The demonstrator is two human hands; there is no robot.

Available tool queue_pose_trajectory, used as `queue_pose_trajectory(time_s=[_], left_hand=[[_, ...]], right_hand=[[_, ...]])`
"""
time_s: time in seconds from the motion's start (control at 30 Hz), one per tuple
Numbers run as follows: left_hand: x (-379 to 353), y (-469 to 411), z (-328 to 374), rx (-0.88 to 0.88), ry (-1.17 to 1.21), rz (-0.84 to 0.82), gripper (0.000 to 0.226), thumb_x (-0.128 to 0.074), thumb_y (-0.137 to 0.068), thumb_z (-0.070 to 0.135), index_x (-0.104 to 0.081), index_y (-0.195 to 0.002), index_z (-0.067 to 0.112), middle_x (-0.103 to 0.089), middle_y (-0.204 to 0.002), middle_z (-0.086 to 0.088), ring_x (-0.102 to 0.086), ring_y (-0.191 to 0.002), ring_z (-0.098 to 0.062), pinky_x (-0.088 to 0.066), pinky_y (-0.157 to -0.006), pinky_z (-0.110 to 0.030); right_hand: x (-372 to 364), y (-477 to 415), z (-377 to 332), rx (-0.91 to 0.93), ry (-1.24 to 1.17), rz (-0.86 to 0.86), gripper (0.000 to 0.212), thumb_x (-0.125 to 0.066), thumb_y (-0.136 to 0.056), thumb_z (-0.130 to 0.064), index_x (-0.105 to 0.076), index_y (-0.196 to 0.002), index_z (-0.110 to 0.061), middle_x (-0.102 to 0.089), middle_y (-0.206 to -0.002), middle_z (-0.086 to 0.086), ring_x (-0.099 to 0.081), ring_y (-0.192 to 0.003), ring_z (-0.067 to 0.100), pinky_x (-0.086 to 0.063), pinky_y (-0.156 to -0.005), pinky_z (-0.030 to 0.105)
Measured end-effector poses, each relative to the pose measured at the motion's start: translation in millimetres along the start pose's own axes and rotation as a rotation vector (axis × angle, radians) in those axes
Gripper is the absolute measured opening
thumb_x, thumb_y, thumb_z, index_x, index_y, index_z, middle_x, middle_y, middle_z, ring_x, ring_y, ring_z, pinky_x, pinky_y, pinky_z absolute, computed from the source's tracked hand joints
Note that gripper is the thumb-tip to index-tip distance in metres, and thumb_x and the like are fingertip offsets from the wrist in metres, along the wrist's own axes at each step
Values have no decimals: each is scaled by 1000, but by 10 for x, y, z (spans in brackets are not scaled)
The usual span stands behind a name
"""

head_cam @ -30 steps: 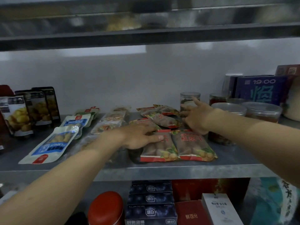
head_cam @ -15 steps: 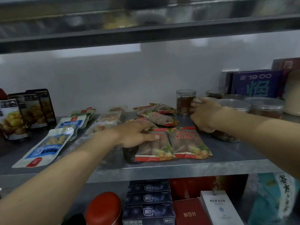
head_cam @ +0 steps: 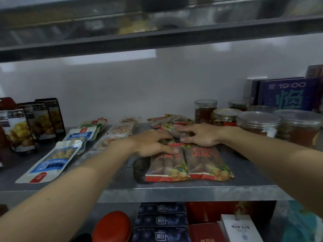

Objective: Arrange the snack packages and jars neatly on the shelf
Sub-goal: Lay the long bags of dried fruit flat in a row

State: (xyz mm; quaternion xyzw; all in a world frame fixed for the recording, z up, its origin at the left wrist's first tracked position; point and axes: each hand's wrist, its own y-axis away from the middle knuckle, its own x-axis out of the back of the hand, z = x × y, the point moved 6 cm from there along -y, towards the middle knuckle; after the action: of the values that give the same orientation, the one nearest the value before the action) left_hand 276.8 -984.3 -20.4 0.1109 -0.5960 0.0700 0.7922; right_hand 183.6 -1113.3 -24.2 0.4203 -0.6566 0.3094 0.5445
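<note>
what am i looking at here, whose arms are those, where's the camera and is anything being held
There is no machine here: these are a person's two bare arms, filmed by one wide-angle camera worn on their head, looking forward and down. That is why the arms seem to enter from the bottom corners. They reach onto a metal shelf. On it lie red snack packets, blue-and-white pouches to the left, dark bags standing at the far left, and clear lidded jars to the right. The left hand rests on the top of a front red packet; the right hand lies with fingers spread on another just behind. Neither hand lifts anything.
</note>
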Motion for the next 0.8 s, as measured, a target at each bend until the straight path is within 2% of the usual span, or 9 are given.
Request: queue_pose_trajectory(time_s=[0.1,0.3,0.4,0.47,0.57,0.67,0.8], left_hand=[[6,-46,21,-9,44,-6,71,-50,-84,64,-33,-147,34,-25,-156,12,-23,-143,-13,-20,-107,-26],[-46,-113,142,-79,108,-11,65,-55,-88,51,-32,-146,33,-30,-154,11,-30,-138,-10,-24,-99,-20],[-52,-123,126,-74,106,-8,68,-56,-87,53,-31,-147,32,-30,-154,10,-31,-137,-11,-26,-101,-22],[-50,-120,73,-53,114,-3,74,-57,-84,57,-30,-148,31,-30,-155,8,-31,-138,-12,-27,-108,-26],[-54,-108,-1,-22,107,3,78,-55,-83,62,-27,-149,31,-24,-157,7,-27,-141,-14,-24,-115,-33],[-74,-88,-15,-12,48,-6,76,-49,-86,63,-21,-151,34,-15,-159,8,-16,-145,-15,-15,-115,-34],[-85,-57,-10,-13,30,1,75,-46,-87,63,-20,-151,34,-12,-160,9,-12,-146,-13,-11,-116,-34]], right_hand=[[41,47,41,-16,54,31,57,-40,-97,-55,-31,-150,-36,-29,-158,-1,-28,-144,23,-24,-114,32],[107,218,27,-61,98,63,53,-33,-99,-54,-37,-148,-33,-34,-155,5,-29,-142,29,-27,-110,36],[102,226,54,-102,69,101,55,-39,-96,-55,-48,-142,-25,-44,-143,13,-39,-131,31,-34,-101,35],[88,216,90,-118,51,122,60,-41,-94,-59,-53,-138,-20,-43,-137,14,-37,-126,30,-34,-101,37],[45,230,105,-108,54,121,62,-40,-94,-59,-48,-142,-21,-36,-146,13,-29,-134,29,-26,-109,38],[-4,245,59,-45,-65,102,51,-45,-97,-48,-50,-140,-21,-42,-150,5,-38,-136,22,-30,-108,28],[-44,236,55,-30,-57,102,65,-41,-96,-56,-35,-150,-20,-29,-158,1,-27,-144,21,-22,-117,30]])
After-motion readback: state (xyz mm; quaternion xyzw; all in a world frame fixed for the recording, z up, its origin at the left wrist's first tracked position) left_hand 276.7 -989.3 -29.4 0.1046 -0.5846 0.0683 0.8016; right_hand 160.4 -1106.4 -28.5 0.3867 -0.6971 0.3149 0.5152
